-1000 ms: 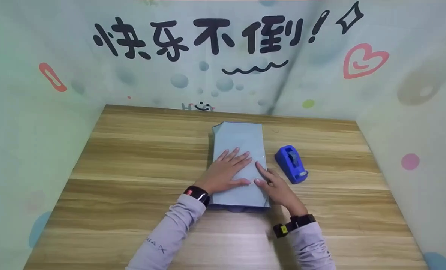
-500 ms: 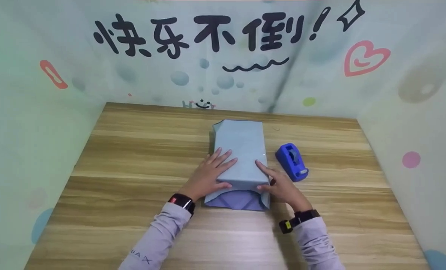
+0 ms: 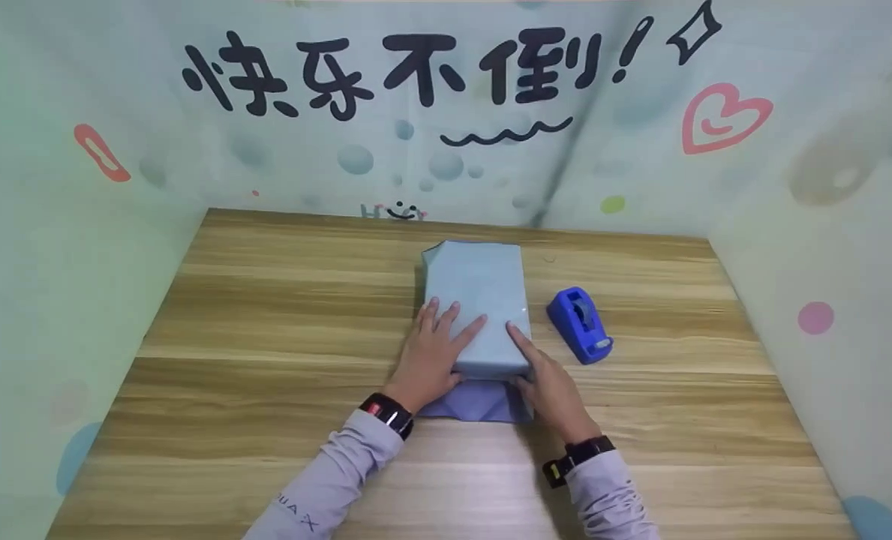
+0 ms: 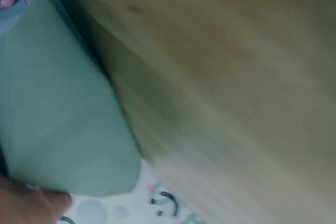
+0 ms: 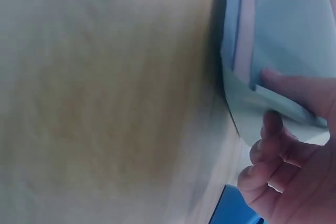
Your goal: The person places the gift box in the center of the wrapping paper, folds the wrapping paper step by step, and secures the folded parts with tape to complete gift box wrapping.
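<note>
A box wrapped in light blue paper (image 3: 476, 292) lies lengthwise at the middle of the wooden table (image 3: 265, 337). My left hand (image 3: 430, 356) rests on its near left corner, fingers straight on the top, thumb along the near edge. My right hand (image 3: 547, 382) is at the near right corner, index finger laid along the top edge and thumb against the near end. A loose flap of paper (image 3: 476, 403) spreads flat on the table below the near end. The left wrist view shows the box (image 4: 58, 119). The right wrist view shows a finger (image 5: 296, 90) pressing the paper (image 5: 283, 35).
A blue tape dispenser (image 3: 581, 325) stands just right of the box, close to my right hand, and shows as a blue corner (image 5: 236, 211) in the right wrist view. Printed panels wall the table at the back (image 3: 415, 150) and on both sides.
Both hands have slid back from the top of the box to its near corners. The paper at the near end has come down and now lies as a flap on the table.
</note>
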{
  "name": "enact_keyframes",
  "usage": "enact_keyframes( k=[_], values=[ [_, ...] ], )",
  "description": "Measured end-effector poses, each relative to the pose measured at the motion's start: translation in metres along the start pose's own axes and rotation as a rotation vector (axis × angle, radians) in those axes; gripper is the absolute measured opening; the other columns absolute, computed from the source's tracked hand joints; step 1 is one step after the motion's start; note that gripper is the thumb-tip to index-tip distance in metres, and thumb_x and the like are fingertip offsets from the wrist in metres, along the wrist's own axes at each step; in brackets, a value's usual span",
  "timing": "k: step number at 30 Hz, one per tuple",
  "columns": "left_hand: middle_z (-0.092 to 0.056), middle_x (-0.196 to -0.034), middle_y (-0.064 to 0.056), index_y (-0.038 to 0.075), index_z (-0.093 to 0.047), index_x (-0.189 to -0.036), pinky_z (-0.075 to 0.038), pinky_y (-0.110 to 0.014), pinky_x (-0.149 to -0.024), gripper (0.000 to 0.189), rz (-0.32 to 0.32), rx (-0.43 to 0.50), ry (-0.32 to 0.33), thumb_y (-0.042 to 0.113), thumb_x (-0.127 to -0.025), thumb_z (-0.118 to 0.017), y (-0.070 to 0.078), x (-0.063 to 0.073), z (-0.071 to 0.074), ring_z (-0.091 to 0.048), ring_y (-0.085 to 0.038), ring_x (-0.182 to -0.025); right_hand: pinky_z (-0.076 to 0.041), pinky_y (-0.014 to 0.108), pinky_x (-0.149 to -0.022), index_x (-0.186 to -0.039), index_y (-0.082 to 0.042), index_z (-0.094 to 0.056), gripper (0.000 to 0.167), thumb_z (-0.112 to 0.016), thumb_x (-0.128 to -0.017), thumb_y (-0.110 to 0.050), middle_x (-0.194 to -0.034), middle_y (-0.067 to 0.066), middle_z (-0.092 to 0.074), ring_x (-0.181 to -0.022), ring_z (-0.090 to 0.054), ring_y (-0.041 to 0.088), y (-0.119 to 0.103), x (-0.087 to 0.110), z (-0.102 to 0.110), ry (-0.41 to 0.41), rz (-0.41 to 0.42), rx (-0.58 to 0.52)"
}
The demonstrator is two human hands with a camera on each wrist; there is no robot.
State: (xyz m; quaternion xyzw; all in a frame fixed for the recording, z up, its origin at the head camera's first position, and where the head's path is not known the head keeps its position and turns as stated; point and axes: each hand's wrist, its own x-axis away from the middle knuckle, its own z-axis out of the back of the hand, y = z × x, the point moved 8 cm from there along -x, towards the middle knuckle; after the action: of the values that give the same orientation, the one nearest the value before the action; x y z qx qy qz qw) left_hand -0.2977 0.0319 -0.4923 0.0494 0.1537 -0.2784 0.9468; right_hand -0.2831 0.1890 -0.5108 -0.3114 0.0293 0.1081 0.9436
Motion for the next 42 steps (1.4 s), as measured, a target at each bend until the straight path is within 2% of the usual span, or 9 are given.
enact_keyframes(
  k=[6, 11, 14, 17, 22, 25, 32, 38, 42],
  values=[
    [-0.040, -0.138, -0.026, 0.017, -0.038, -0.142, -0.026, -0.052, -0.111, 0.086, 0.037, -0.104, -0.017, 0.067, -0.075, -0.058, 0.024, -0.012, -0.001, -0.031, -0.047, -0.132, -0.043, 0.048, -0.098, -0.145, -0.030, -0.032, 0.081, -0.070, -0.079, -0.001, -0.134, 0.017, -0.052, -0.118, -0.053, 0.034, -0.002, 0.002, 0.001, 0.043, 0.022, 0.045],
    [-0.032, -0.145, -0.026, 0.000, -0.041, -0.135, -0.026, -0.045, -0.113, 0.095, 0.080, -0.141, -0.039, 0.065, -0.070, -0.064, 0.039, -0.023, -0.007, -0.029, -0.037, -0.137, -0.040, 0.047, -0.102, -0.147, -0.030, -0.027, 0.081, -0.068, -0.082, -0.003, -0.137, 0.018, -0.049, -0.122, -0.050, 0.034, -0.002, 0.003, -0.001, 0.023, 0.019, 0.025],
    [-0.029, -0.147, -0.025, -0.001, -0.040, -0.133, -0.026, -0.045, -0.113, 0.099, 0.110, -0.157, -0.047, 0.065, -0.065, -0.068, 0.041, -0.025, -0.011, -0.028, -0.037, -0.137, -0.039, 0.049, -0.103, -0.150, -0.020, -0.018, 0.085, -0.068, -0.082, -0.006, -0.135, 0.026, -0.048, -0.120, -0.050, 0.037, 0.003, 0.008, -0.003, -0.006, -0.027, -0.065],
    [-0.025, -0.150, -0.023, 0.002, -0.036, -0.137, -0.023, -0.045, -0.114, 0.101, 0.124, -0.153, -0.061, 0.066, -0.065, -0.068, 0.041, -0.024, -0.014, -0.025, -0.036, -0.139, -0.048, 0.046, -0.089, -0.148, -0.003, -0.015, 0.087, -0.070, -0.081, -0.011, -0.112, 0.027, -0.060, -0.099, -0.060, 0.035, 0.013, 0.018, -0.004, -0.028, -0.119, -0.173],
    [-0.021, -0.152, -0.019, 0.009, -0.027, -0.145, -0.021, -0.047, -0.114, 0.106, 0.112, -0.137, -0.075, 0.067, -0.065, -0.067, 0.041, -0.024, -0.016, -0.019, -0.034, -0.141, -0.046, 0.028, -0.063, -0.113, 0.002, -0.054, 0.038, -0.069, -0.084, -0.019, -0.078, 0.006, -0.061, -0.069, -0.054, 0.015, 0.026, 0.036, -0.002, -0.036, -0.241, -0.234],
    [-0.024, -0.152, -0.014, 0.009, -0.026, -0.145, -0.021, -0.047, -0.114, 0.108, 0.113, -0.151, -0.077, 0.067, -0.064, -0.068, 0.041, -0.025, -0.017, -0.021, -0.032, -0.141, -0.043, 0.023, -0.059, -0.086, -0.006, -0.059, 0.013, -0.067, -0.085, -0.016, -0.073, 0.001, -0.059, -0.066, -0.050, 0.010, 0.023, 0.039, 0.002, -0.017, -0.215, -0.188],
    [-0.040, -0.141, -0.006, 0.008, -0.029, -0.144, -0.025, -0.048, -0.112, 0.109, 0.121, -0.189, -0.062, 0.067, -0.062, -0.071, 0.041, -0.026, -0.017, -0.036, -0.029, -0.129, -0.039, 0.019, -0.052, -0.070, -0.011, -0.053, 0.018, -0.062, -0.082, -0.001, -0.064, -0.003, -0.052, -0.059, -0.046, 0.007, 0.007, 0.033, 0.004, 0.014, -0.093, -0.147],
    [-0.038, -0.143, -0.007, 0.009, -0.026, -0.145, -0.024, -0.050, -0.112, 0.108, 0.107, -0.211, -0.115, 0.068, -0.065, -0.068, 0.042, -0.025, -0.019, -0.035, -0.030, -0.131, -0.042, 0.021, -0.050, -0.075, -0.008, -0.060, 0.009, -0.063, -0.083, -0.005, -0.066, 0.000, -0.057, -0.057, -0.049, 0.009, 0.009, 0.028, 0.001, 0.034, -0.191, -0.215],
    [-0.035, -0.146, -0.010, 0.011, -0.027, -0.145, -0.024, -0.050, -0.112, 0.101, 0.082, -0.246, -0.130, 0.066, -0.069, -0.066, 0.045, -0.023, -0.020, -0.033, -0.032, -0.134, -0.041, 0.022, -0.049, -0.074, -0.002, -0.063, 0.008, -0.062, -0.081, -0.005, -0.063, 0.001, -0.056, -0.057, -0.049, 0.011, 0.013, 0.025, 0.002, 0.096, -0.313, -0.343]
  ],
)
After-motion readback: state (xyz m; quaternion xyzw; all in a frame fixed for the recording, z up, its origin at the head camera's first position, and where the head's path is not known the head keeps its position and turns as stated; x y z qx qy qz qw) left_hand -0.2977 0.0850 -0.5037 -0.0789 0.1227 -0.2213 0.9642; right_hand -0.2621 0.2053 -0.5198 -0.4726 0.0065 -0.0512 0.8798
